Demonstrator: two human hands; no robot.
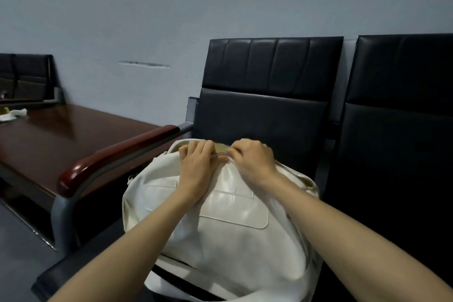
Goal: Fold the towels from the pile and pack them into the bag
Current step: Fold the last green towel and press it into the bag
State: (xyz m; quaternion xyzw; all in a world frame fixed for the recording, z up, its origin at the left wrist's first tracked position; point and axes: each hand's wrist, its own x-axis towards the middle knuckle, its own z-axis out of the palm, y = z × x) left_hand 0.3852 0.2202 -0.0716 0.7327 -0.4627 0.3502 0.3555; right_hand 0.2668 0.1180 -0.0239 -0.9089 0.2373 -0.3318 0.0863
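A white bag (228, 223) with a front pocket stands on the seat of a black chair (264, 95). My left hand (196, 162) grips the top edge of the bag at its opening, fingers curled over it. Close beside it, my right hand (252, 159) pinches the same top edge near the zip. Between the two hands a strip of tan lining or cloth (221, 147) shows inside the opening; I cannot tell which. No pile of towels is in view.
A dark wooden table (61, 140) lies to the left, with a white cloth (13, 114) at its far end. The chair's red-brown armrest (115, 157) sits between table and bag. A second black chair (397, 110) stands to the right, against a grey wall.
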